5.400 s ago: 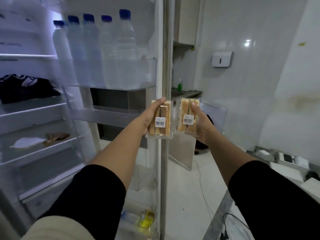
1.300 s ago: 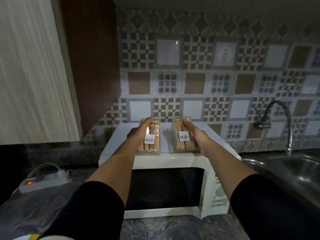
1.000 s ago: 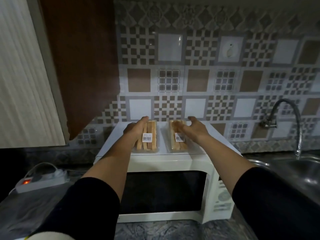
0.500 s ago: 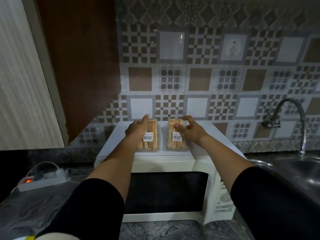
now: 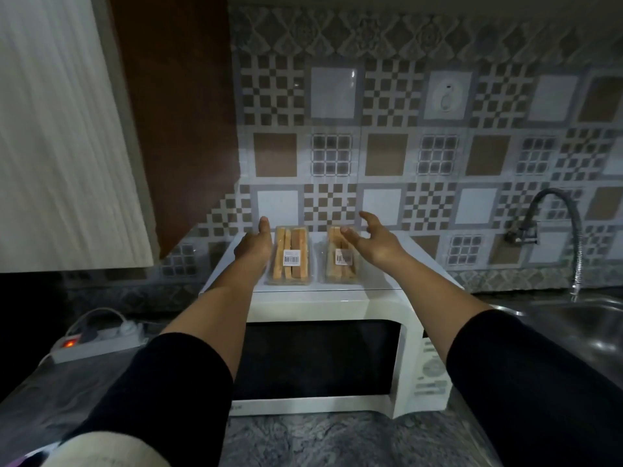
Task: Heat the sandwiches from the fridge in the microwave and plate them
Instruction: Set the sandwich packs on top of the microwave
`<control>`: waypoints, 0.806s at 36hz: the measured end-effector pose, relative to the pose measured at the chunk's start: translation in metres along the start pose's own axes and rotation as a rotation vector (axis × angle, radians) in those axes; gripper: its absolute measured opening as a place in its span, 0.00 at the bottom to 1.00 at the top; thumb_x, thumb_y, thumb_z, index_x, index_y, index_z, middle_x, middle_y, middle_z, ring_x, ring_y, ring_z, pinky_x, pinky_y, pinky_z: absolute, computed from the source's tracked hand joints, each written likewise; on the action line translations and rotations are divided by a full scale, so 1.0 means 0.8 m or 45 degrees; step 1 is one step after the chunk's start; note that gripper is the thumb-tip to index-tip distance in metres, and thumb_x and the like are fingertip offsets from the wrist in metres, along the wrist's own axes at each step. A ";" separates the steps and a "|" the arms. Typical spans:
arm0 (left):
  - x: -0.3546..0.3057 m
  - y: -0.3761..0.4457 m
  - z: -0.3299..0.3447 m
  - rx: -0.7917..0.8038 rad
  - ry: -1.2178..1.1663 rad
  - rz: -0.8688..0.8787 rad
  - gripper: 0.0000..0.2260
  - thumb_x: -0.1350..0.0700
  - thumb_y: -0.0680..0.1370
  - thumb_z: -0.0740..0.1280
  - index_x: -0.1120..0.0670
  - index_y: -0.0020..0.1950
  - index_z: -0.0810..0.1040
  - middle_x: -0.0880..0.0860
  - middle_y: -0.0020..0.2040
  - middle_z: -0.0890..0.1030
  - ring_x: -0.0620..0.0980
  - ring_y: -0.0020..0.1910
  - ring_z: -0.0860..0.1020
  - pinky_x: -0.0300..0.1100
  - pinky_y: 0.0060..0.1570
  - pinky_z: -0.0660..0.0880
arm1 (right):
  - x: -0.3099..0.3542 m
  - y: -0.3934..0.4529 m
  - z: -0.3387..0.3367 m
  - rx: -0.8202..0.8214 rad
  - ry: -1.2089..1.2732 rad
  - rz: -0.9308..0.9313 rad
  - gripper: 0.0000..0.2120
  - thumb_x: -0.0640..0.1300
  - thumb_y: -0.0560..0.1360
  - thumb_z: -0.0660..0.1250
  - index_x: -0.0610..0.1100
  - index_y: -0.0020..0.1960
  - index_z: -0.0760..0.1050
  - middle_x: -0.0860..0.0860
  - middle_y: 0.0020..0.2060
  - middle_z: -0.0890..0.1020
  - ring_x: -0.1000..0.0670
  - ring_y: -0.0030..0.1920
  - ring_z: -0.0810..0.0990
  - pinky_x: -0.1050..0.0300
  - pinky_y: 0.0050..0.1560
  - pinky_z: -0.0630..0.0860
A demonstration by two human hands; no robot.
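Both packs (image 5: 292, 255) lay atop the microwave (image 5: 323, 358), likely freeing the spread, empty hands (image 5: 253, 248) for its door.

white microwave (image 5: 323, 299), brown-grey checkered tiles (image 5: 404, 146), black sleeves (image 5: 161, 392)

Two packaged sandwiches (image 5: 291, 255) (image 5: 341, 259), one microwave (image 5: 337, 298), one power strip (image 5: 96, 342), one faucet (image 5: 553, 230) and two hands (image 5: 254, 246) (image 5: 379, 242) were counted.
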State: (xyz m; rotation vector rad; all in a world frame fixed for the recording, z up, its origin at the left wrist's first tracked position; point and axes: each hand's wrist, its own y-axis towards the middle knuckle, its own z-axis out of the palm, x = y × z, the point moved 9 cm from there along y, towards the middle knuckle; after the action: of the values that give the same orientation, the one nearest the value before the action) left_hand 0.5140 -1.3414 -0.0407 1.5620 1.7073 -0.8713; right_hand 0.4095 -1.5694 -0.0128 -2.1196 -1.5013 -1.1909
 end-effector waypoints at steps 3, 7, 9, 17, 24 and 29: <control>0.005 -0.005 -0.014 -0.021 -0.022 0.001 0.32 0.38 0.81 0.43 0.61 0.72 0.67 0.62 0.70 0.70 0.60 0.67 0.70 0.49 0.64 0.66 | 0.026 -0.010 -0.007 -0.083 0.002 -0.068 0.33 0.60 0.77 0.62 0.51 0.76 0.56 0.45 0.73 0.64 0.43 0.72 0.65 0.52 0.68 0.65; 0.017 -0.020 -0.039 -0.039 0.008 0.016 0.32 0.39 0.82 0.43 0.61 0.73 0.65 0.62 0.72 0.67 0.60 0.69 0.68 0.49 0.66 0.65 | 0.059 -0.027 -0.003 -0.130 0.054 -0.149 0.32 0.60 0.76 0.63 0.51 0.76 0.57 0.47 0.74 0.63 0.43 0.72 0.66 0.52 0.68 0.66; 0.026 -0.024 -0.051 -0.043 0.024 0.016 0.31 0.39 0.82 0.44 0.61 0.73 0.66 0.62 0.72 0.67 0.61 0.69 0.68 0.49 0.66 0.65 | 0.070 -0.035 0.006 -0.122 0.089 -0.176 0.31 0.59 0.76 0.63 0.50 0.75 0.59 0.47 0.74 0.64 0.43 0.72 0.66 0.51 0.68 0.66; 0.092 -0.045 -0.121 -0.182 0.112 -0.037 0.32 0.37 0.80 0.45 0.58 0.73 0.66 0.61 0.70 0.70 0.61 0.67 0.70 0.52 0.69 0.65 | 0.097 -0.082 0.058 0.019 0.176 -0.244 0.31 0.58 0.76 0.63 0.48 0.75 0.60 0.46 0.73 0.66 0.44 0.71 0.66 0.51 0.70 0.65; 0.143 -0.122 -0.182 -0.335 0.276 -0.152 0.32 0.39 0.81 0.47 0.63 0.71 0.67 0.62 0.70 0.70 0.61 0.69 0.68 0.49 0.70 0.65 | 0.111 -0.128 0.089 0.187 0.168 -0.300 0.30 0.57 0.76 0.64 0.49 0.74 0.61 0.47 0.71 0.69 0.43 0.68 0.70 0.53 0.64 0.68; 0.182 -0.189 -0.215 -0.503 0.245 -0.241 0.30 0.39 0.81 0.51 0.59 0.75 0.61 0.65 0.72 0.65 0.66 0.71 0.63 0.53 0.68 0.62 | 0.115 -0.177 0.104 0.328 0.127 -0.388 0.32 0.59 0.76 0.63 0.48 0.75 0.59 0.47 0.72 0.66 0.44 0.69 0.67 0.55 0.63 0.67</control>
State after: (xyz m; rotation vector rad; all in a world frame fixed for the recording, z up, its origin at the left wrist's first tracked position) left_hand 0.3474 -1.1280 -0.0575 1.2638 2.0437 -0.4408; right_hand 0.3336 -1.3973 -0.0260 -1.6851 -1.8658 -1.1074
